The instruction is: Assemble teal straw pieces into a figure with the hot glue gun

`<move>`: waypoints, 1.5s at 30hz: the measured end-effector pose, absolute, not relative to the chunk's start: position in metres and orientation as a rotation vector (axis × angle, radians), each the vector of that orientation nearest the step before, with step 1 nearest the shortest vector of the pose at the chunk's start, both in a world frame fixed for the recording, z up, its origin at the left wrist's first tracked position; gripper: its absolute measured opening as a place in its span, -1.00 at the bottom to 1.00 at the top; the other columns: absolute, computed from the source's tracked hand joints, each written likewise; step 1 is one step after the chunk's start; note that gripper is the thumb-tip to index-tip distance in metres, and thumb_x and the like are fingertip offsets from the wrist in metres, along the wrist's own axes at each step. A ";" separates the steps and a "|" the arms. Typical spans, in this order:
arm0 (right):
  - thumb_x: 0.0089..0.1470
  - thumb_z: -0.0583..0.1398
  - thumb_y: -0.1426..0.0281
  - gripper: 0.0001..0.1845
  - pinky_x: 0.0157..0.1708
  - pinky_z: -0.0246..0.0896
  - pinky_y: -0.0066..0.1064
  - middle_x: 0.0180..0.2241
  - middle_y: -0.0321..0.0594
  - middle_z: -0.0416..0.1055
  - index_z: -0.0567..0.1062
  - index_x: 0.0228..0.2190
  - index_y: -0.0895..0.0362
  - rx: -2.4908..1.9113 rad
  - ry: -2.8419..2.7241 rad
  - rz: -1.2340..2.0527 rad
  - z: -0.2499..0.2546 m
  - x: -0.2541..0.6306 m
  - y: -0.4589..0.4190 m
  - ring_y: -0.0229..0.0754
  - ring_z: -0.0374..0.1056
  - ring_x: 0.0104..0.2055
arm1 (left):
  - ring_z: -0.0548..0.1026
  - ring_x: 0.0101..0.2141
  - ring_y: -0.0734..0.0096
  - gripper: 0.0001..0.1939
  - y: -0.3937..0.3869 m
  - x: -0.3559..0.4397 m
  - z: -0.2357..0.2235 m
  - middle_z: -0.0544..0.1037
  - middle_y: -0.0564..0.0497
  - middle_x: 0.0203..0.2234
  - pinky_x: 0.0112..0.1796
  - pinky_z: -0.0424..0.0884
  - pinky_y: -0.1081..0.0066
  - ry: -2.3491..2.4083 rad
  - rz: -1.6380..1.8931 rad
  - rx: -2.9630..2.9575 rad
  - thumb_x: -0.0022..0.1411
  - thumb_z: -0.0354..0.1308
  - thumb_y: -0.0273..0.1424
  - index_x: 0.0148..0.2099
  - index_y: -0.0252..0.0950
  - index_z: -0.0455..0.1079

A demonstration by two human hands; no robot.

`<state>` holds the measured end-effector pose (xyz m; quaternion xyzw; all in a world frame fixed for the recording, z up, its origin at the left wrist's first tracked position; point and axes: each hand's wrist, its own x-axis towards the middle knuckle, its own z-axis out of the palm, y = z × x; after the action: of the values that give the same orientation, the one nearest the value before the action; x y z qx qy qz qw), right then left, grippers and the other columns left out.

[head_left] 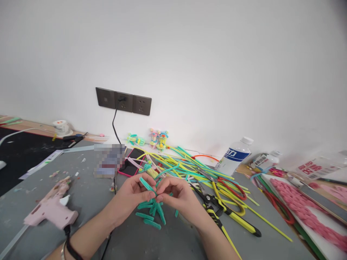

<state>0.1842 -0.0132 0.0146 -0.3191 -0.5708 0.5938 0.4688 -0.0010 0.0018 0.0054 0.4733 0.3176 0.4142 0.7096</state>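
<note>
The person's left hand [139, 188] pinches a short, fuzzy teal pipe cleaner [146, 183] between thumb and fingers. It pokes up at a slant over the fingertips. The right hand [175, 194] comes right up to it, and the two thumbs almost meet. Its thumb and first finger are close together, but the tips are partly hidden, so I can't tell if they grip that piece too.

Right under both hands, a little pile of more teal pieces [152, 213] lies on the gray table top [173, 247]. Just past the hands, a tiny teal and yellow doll [150, 169] lies near the fingers. A phone [132, 162] with a pink edge lies just beyond the left hand. A pink glue gun [51, 213] is on its side, well off to the left of that hand.

Past the right hand, lots of long yellow and teal stems [173, 159] lie in a messy heap. To the right of that hand are scissors with red handles [242, 191] and yellow and black pliers [241, 221]. Farther beyond it, I see a bottle [235, 155] with a blue label.
</note>
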 end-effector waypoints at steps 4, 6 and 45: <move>-0.02 0.42 0.28 -0.79 -0.35 0.33 -0.42 -0.45 -0.26 0.49 0.56 -0.47 0.13 -0.786 -1.400 1.449 0.014 0.183 -0.014 -0.24 0.43 -0.39 | 0.31 -0.47 0.54 -0.69 0.003 -0.003 0.003 0.39 0.13 -0.49 -0.43 0.26 0.55 0.704 0.915 1.077 -0.03 0.48 -0.28 -0.34 -0.31 0.46; -0.02 0.42 0.27 -0.78 -0.35 0.33 -0.43 -0.45 -0.26 0.48 0.55 -0.47 0.13 -0.788 -1.396 1.459 0.014 0.183 -0.014 -0.25 0.42 -0.40 | 0.35 -0.45 0.52 -0.71 0.003 -0.003 0.002 0.41 0.12 -0.48 -0.41 0.28 0.55 0.716 0.915 1.100 -0.02 0.48 -0.29 -0.34 -0.31 0.46; 0.06 0.38 0.31 -0.90 -0.17 0.25 -0.32 -0.33 -0.23 0.40 0.61 -0.40 0.06 -0.700 -1.743 1.306 0.021 0.195 -0.015 -0.15 0.34 -0.22 | 0.34 -0.54 0.61 -0.48 0.004 -0.006 -0.007 0.53 0.14 -0.48 -0.50 0.15 0.57 0.570 0.591 1.129 -0.10 0.51 -0.42 -0.25 -0.26 0.20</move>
<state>0.1951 -0.0152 0.0210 -0.2785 -0.6936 0.5197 0.4139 -0.0057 0.0040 -0.0074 0.5197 0.2624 0.2721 0.7662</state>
